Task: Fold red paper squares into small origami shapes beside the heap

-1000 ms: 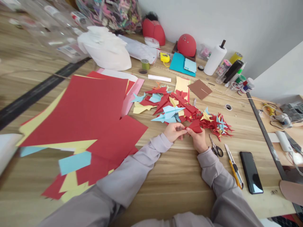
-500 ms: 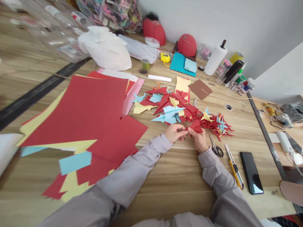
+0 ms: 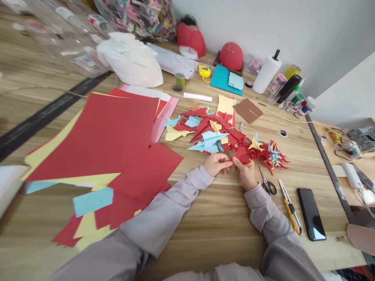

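Observation:
Between my two hands is a small folded piece of red paper [image 3: 241, 155]. My left hand [image 3: 216, 164] pinches its left end, fingers closed. The right side is gripped by my right hand [image 3: 246, 171], with the thumb on top. Just beyond them lies a heap of folded paper planes [image 3: 209, 140] in red, blue and yellow. Beside it, to the right, is a pile of small folded paper stars or spiky shapes [image 3: 271, 154] in the same colours.
Large red sheets [image 3: 117, 132] and smaller cut pieces lie at the left. Scissors [image 3: 268, 183], a yellow cutter [image 3: 290, 207] and a black phone [image 3: 311, 214] are at the right. Behind stand a white roll [image 3: 266, 74], a tape measure [image 3: 204, 71] and small bottles.
The red paper between my hands has tilted slightly and its upper part has shifted a little to the left. Both hands have stayed almost in place.

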Available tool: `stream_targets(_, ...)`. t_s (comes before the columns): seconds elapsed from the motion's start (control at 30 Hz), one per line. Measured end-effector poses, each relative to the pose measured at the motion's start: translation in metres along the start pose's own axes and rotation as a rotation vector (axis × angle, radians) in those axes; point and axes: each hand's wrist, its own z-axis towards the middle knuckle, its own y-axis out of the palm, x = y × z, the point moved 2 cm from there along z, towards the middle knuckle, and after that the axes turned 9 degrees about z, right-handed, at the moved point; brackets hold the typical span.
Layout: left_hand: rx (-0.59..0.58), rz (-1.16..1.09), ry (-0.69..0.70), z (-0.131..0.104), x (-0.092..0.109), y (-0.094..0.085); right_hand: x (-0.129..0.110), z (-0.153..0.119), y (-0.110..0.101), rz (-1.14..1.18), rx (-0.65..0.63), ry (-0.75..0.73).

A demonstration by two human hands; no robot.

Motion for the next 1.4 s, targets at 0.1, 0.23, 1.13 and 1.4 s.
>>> stream_targets(0.1,0.0,-0.004,-0.007,0.0003,0.0,-0.0008,0.001,0.0027,-0.0021,0.056,0.047,0.009)
stream_targets(0.23,-0.015,-0.03,-0.007,0.0004,0.0013,-0.0014,0.0014,0.004,-0.0028,0.084,0.044,0.036)
stream_targets(1.13,0.022,-0.127,-0.044,0.0004,0.0,-0.0021,-0.0057,0.0105,-0.0055,0.265,0.223,0.121)
stream_targets(1.4,-0.014,-0.119,-0.045,-0.0002,-0.0027,-0.0012,-0.0039,0.0108,-0.0055,0.227,0.226,0.115)
